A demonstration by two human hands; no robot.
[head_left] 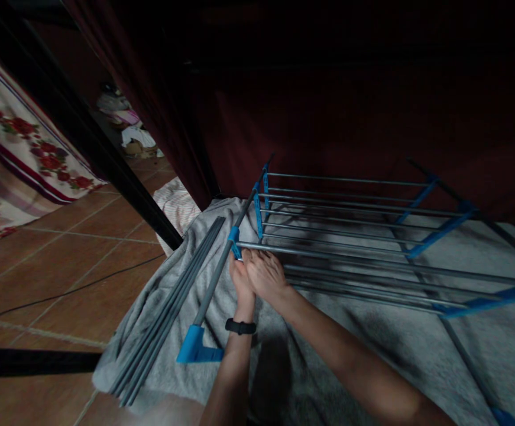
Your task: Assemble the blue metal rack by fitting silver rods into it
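Note:
A rack of grey metal rods (355, 260) with blue plastic brackets lies on a grey blanket (328, 349). My left hand (240, 279) is closed at the lower part of the near-left blue bracket (234, 235), its fingertips partly hidden. Pressed against it, my right hand (266, 275) curls over a grey rod where it meets that bracket. The rod's end is covered by my fingers. Below and to the left, a blue corner foot (197, 345) caps the rack's side tube (211, 290).
Several loose grey rods (168, 313) lie on the blanket left of the rack. A dark frame post (115, 154) slants across the tiled floor (62, 260), where a thin cable (75, 290) runs. A dark red panel (350, 130) stands behind the rack.

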